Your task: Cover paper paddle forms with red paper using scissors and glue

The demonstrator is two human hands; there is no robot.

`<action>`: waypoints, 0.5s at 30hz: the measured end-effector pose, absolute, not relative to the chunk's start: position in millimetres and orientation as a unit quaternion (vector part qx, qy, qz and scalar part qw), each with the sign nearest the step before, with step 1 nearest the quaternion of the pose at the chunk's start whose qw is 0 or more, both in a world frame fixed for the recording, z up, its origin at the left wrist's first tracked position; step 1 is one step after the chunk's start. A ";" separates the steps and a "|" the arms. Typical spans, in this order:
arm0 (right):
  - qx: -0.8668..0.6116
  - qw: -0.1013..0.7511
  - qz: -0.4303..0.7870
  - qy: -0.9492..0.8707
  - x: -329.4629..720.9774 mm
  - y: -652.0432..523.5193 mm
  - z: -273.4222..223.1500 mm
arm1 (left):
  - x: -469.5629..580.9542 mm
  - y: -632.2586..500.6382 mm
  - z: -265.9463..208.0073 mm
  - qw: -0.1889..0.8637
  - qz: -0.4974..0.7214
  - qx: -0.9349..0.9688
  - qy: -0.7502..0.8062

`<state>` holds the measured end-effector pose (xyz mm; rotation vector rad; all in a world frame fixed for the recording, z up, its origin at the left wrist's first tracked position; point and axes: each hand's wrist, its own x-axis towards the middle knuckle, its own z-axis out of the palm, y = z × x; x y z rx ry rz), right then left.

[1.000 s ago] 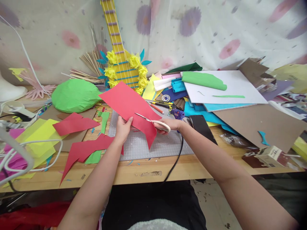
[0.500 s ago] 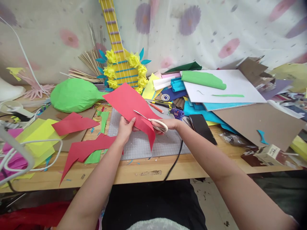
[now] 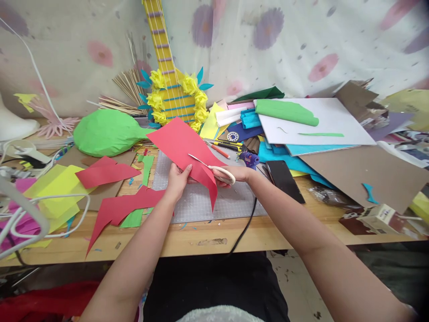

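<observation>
My left hand (image 3: 180,180) pinches the lower left edge of a sheet of red paper (image 3: 181,141), thumb on top. In my right hand (image 3: 231,175) is a pair of scissors with white handles (image 3: 228,176). One thin blade lies over the red sheet, pointing up and left; the other blade is hidden under the paper. A partly cut flap of the sheet hangs down beside the scissors. Below the hands lies a grey cutting mat (image 3: 197,210). Red paper offcuts (image 3: 129,205) rest to the left.
Behind stands a yellow paper guitar (image 3: 177,103) with yellow flowers. A green paper-covered round shape (image 3: 105,133) is at left. To the right lie a purple glue gun (image 3: 249,158), a black phone (image 3: 284,181), a white board (image 3: 321,120) and brown cardboard (image 3: 368,165).
The view has shifted slightly, so everything sits a little farther right. Both hands, the scissors and the red sheet keep almost the same places relative to each other.
</observation>
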<state>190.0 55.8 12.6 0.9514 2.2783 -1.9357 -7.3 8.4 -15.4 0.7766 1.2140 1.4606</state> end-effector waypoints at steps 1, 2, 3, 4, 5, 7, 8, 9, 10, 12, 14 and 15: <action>0.309 -0.001 -0.628 0.714 189.9 56.2 11.4 | -7.1 8.2 -15.0 0.520 0.608 0.321 0.507; 0.313 -0.003 -0.641 0.701 189.7 56.6 10.2 | -6.9 8.1 -14.7 0.520 0.607 0.319 0.510; 0.316 -0.006 -0.652 0.689 189.6 57.1 9.0 | -6.6 8.0 -14.4 0.519 0.607 0.316 0.512; 0.314 -0.008 -0.658 0.685 189.5 57.6 8.0 | -6.3 8.1 -14.2 0.517 0.607 0.315 0.515; 0.312 -0.009 -0.662 0.682 189.6 58.0 7.2 | -6.0 8.1 -14.2 0.515 0.608 0.315 0.516; 0.308 -0.008 -0.669 0.676 189.9 59.1 5.9 | -5.4 8.2 -14.6 0.509 0.611 0.317 0.516; 0.307 -0.009 -0.672 0.674 190.2 59.5 5.5 | -5.2 8.2 -14.9 0.508 0.611 0.319 0.516; 0.305 -0.011 -0.674 0.672 190.6 60.0 5.4 | -5.1 8.0 -15.2 0.509 0.609 0.320 0.517; 0.303 -0.013 -0.675 0.673 191.1 60.3 5.6 | -5.3 7.9 -15.2 0.511 0.606 0.321 0.518; 0.296 -0.015 -0.671 0.680 192.3 60.3 6.8 | -7.1 7.6 -14.4 0.515 0.599 0.325 0.520; 0.284 -0.011 -0.667 0.688 193.9 59.0 9.2 | -11.3 8.3 -12.7 0.512 0.603 0.319 0.522; 0.279 -0.007 -0.668 0.690 194.8 57.8 10.6 | -14.3 9.1 -11.7 0.509 0.609 0.312 0.522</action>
